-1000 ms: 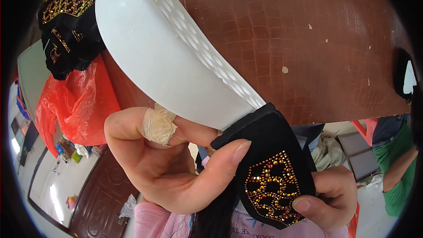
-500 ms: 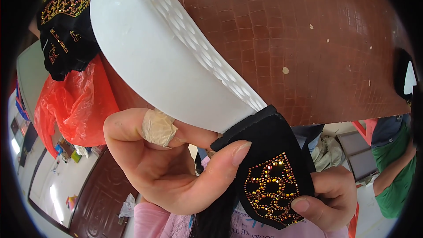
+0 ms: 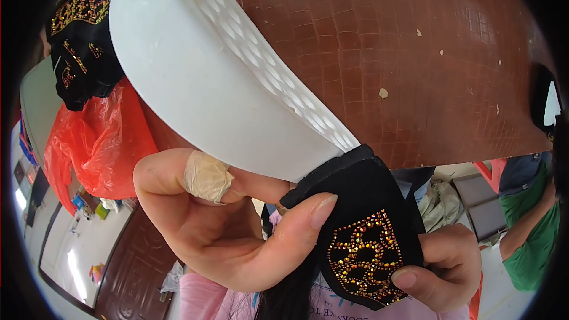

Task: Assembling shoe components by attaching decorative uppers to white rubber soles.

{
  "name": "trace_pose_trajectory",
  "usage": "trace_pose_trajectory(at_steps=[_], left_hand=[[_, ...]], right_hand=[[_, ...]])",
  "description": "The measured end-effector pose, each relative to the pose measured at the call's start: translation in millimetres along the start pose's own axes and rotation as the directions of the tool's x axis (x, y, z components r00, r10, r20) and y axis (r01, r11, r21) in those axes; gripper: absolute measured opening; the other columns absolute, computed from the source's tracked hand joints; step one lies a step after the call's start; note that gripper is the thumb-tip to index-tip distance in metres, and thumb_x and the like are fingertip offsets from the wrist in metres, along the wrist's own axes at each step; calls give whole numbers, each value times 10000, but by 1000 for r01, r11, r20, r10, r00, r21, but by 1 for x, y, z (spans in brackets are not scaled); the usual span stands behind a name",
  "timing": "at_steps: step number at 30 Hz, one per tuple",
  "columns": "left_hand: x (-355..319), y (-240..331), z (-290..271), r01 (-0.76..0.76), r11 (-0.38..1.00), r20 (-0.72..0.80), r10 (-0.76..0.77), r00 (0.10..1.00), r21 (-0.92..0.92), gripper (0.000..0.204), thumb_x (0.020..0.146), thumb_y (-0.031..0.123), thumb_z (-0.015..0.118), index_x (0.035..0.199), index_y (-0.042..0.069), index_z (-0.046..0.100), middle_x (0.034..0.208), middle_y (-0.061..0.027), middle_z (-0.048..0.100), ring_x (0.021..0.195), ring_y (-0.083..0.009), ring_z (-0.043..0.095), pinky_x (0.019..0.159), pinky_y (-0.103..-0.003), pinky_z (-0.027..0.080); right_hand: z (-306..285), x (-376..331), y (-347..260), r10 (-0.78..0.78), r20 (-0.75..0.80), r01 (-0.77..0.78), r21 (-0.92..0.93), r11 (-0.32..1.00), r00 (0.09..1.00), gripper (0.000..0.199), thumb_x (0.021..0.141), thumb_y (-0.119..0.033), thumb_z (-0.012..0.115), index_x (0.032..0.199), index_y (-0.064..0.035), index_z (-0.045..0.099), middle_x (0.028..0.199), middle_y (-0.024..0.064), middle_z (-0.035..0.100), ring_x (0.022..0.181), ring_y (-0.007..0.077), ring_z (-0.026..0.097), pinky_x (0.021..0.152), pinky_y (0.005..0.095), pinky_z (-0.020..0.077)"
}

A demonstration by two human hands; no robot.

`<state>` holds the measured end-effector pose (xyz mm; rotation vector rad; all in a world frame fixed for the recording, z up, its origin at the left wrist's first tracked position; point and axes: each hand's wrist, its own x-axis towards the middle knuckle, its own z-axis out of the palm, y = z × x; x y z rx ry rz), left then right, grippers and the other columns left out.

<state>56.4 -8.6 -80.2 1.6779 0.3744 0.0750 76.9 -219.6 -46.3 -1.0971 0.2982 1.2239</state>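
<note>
A black fabric piece with a panel of amber and gold rhinestones is held between my two hands. My left hand, tape wrapped round one finger, pinches its upper left edge, thumb on the front. At its lower right edge, my right hand grips it between thumb and bent fingers. The narrow end of a white, curved, sole-like piece meets the black piece's top edge; how they join is hidden. Rows of oval hollows line the white piece's right side.
A brown tabletop with crocodile-pattern covering carries small pale scraps. At the left are more black rhinestone-trimmed pieces and a red plastic bag. A dark object sits at the right edge. Another person in green is at far right.
My left hand and the wide end of the white piece have shifted slightly left. The black piece has barely moved, and both hands keep their grip on it.
</note>
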Motion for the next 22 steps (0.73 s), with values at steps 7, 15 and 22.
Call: trace_pose_trajectory(at_steps=[7, 15, 22], left_hand=[[0, 3, -2, 28, 999, -21, -28, 999, 15, 551, 694, 70, 756, 1071, 110, 357, 714, 75, 395, 638, -42, 399, 748, -172, 342], [2, 4, -2, 47, 998, -37, -46, 998, 31, 586, 696, 77, 750, 1136, 92, 365, 732, 73, 422, 654, -45, 421, 788, -185, 348], [0, -2, -9, -41, 996, 55, 37, 998, 74, 618, 708, 94, 748, 1197, 80, 370, 757, 60, 454, 701, -57, 457, 814, -194, 353]], right_hand=[[1, 0, -4, 22, -29, -22, -7, 1000, 999, 167, 808, -47, 604, 674, 53, 610, 597, 79, 613, 427, 114, 413, 441, 203, 289], [1, 2, -10, 49, -30, -50, -43, 998, 998, 169, 809, -56, 608, 680, 53, 616, 593, 79, 614, 422, 115, 414, 435, 204, 289], [-1, -4, -9, 101, -47, -105, -73, 992, 994, 197, 823, -91, 609, 692, 57, 622, 596, 92, 622, 424, 124, 441, 438, 200, 315]])
